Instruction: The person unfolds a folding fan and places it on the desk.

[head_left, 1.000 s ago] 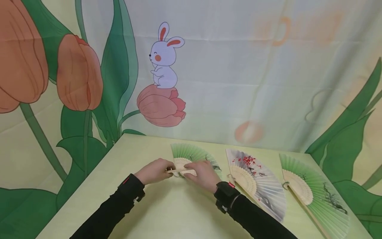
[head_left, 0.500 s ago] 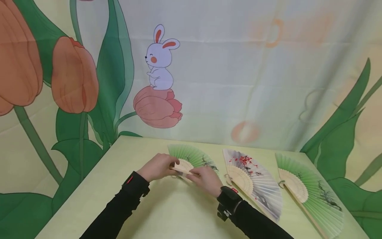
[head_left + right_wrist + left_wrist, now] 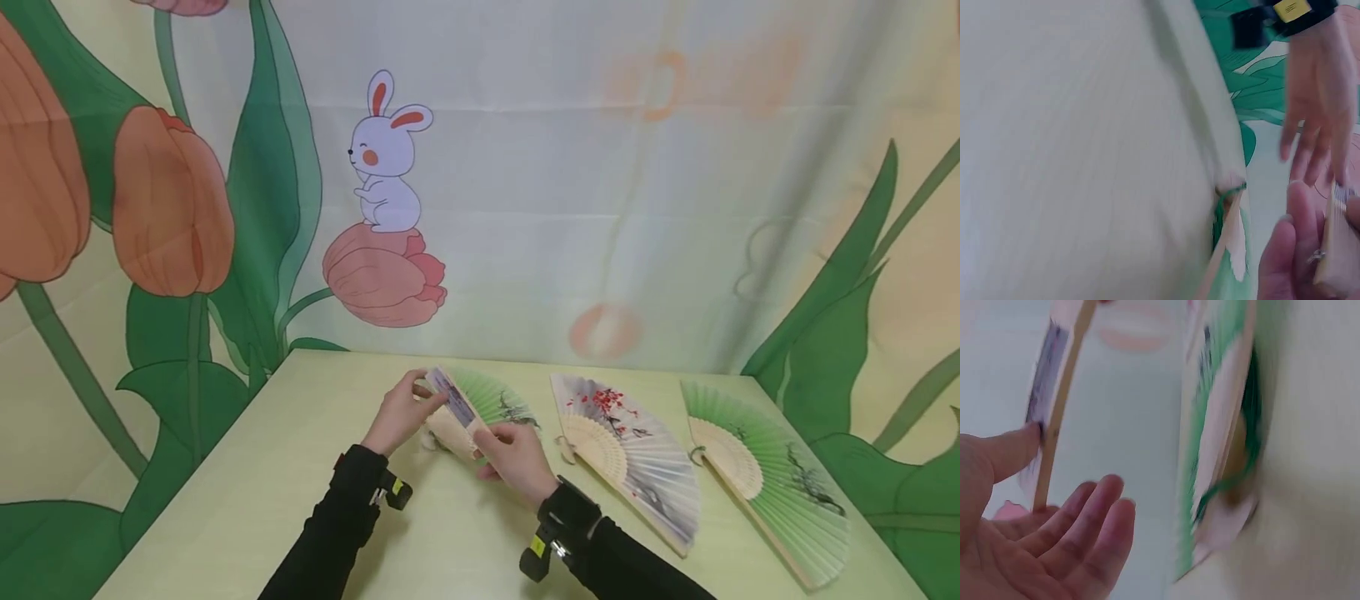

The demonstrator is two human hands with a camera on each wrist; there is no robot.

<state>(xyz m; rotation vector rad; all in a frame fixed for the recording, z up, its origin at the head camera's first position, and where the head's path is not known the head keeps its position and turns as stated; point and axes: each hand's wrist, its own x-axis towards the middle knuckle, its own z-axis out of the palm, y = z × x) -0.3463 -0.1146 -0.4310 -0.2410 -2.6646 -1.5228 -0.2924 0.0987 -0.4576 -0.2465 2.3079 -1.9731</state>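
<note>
A folded hand fan, with a grey-purple printed edge between pale wooden ribs, is held slanted above the table between both hands. My left hand pinches its upper end; in the left wrist view the thumb presses its printed side while several fingers extend past it. The right hand grips the lower end, its fingers curled about the ribs in the right wrist view. Just behind the hands lies a spread green fan, partly hidden by the folded one.
To the right, a spread white-grey fan with red blossoms lies on the pale table, its tassel loop at the pivot. Farther right lies another spread green fan. A printed cloth with tulips and a rabbit hangs behind the table.
The folded fan has been raised and turned from nearly level to a steep slant, its printed edge now showing. The left hand has moved up with it; the head view has shifted slightly.
</note>
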